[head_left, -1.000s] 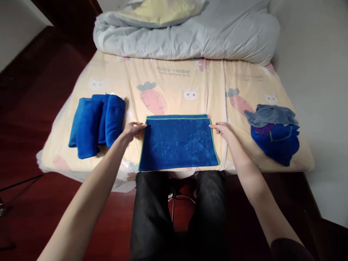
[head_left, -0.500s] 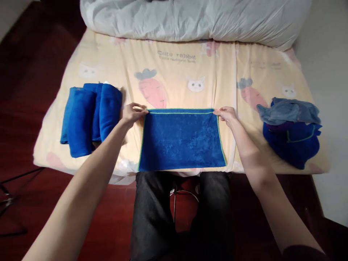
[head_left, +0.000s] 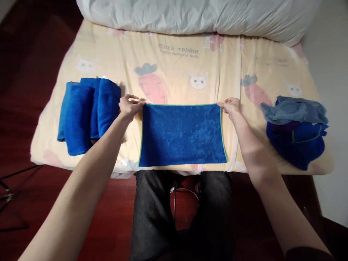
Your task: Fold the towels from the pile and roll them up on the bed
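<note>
Pinching the far-left corner of a green-edged blue towel (head_left: 182, 137) with the left hand (head_left: 129, 105), thumb against fingertip, and the far-right corner with the right hand (head_left: 231, 106) in a similar grip. Taking the towel as the middle of the dial, twelve o'clock pointing away across the bed: left grip near ten, right grip near two.

At six, just beyond the near side of the towel, meeting the front edge of the printed bedsheet (head_left: 174, 90), then the black trousers (head_left: 152, 203) on either side of a metal frame (head_left: 174, 208), above the dark red floor (head_left: 114, 217). At nine, near the left hand, finding folded blue towels (head_left: 78, 116) bunched together, close to the left forearm. At three, well apart from the towel, coming to a loose cloth pile (head_left: 296, 148) in blue, purple and grey-blue, near the pale wall (head_left: 334, 127). Toward twelve, having the deepest stretch of sheet, with carrots, rabbit faces and lettering, as far as the light grey duvet (head_left: 190, 16). Toward three, a narrower strip between right hand and pile. At eight, off the bed's corner, thin black stand legs (head_left: 9, 197).

Lying spread nearly flat on the sheet, widening slightly toward six. Solid blue, with mottled lighter patches toward three and shadow toward nine. Trimmed with thin green stitching along the left, far and right sides; plain blue along the near one. Drawn almost straight between the two grips.
</note>
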`<state>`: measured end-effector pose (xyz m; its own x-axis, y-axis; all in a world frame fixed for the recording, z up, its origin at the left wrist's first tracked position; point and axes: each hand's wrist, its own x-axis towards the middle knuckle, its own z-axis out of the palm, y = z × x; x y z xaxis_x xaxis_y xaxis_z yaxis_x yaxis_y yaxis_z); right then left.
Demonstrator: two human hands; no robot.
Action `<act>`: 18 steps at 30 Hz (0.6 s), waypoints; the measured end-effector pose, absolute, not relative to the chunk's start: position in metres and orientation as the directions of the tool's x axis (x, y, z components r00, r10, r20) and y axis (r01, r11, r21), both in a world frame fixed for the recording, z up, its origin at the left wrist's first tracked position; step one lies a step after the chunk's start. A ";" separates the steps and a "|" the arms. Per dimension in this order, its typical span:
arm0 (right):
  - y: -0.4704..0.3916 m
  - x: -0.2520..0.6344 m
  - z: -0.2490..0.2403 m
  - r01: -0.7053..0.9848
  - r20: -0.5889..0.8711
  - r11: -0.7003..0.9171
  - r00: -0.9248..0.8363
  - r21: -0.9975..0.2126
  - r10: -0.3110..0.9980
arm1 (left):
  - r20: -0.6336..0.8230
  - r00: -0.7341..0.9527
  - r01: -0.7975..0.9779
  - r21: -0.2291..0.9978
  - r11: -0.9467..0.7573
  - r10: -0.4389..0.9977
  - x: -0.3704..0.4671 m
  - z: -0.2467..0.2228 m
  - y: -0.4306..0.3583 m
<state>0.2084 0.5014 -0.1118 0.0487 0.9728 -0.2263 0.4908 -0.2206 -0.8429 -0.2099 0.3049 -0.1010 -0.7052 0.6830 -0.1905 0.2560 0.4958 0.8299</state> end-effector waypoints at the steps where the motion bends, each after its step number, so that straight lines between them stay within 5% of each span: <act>1: 0.502 0.207 -0.113 0.504 -0.219 -0.217 0.056 -0.836 0.974 | -0.187 -0.699 0.274 0.821 0.500 0.690 -0.211 -0.102 0.306; 7: 0.498 0.204 -0.113 0.718 -0.132 0.035 -0.176 -0.695 0.975 | -0.175 -0.508 0.543 0.695 0.471 0.844 -0.216 -0.105 0.318; 11: 0.504 0.205 -0.107 0.792 -0.219 0.161 -0.348 -0.589 0.911 | -0.233 -0.330 0.709 0.579 0.403 0.915 -0.224 -0.103 0.332; 18: 0.515 0.204 -0.103 0.867 -0.164 0.211 -0.313 -0.452 0.936 | -0.158 -0.312 0.827 0.441 0.350 0.937 -0.230 -0.108 0.350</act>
<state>0.2041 0.5152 -0.1030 -0.3131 0.9355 -0.1635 0.8669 0.2113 -0.4515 -0.2299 0.3498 -0.1082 -0.3120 0.9368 -0.1583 0.8267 0.3498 0.4407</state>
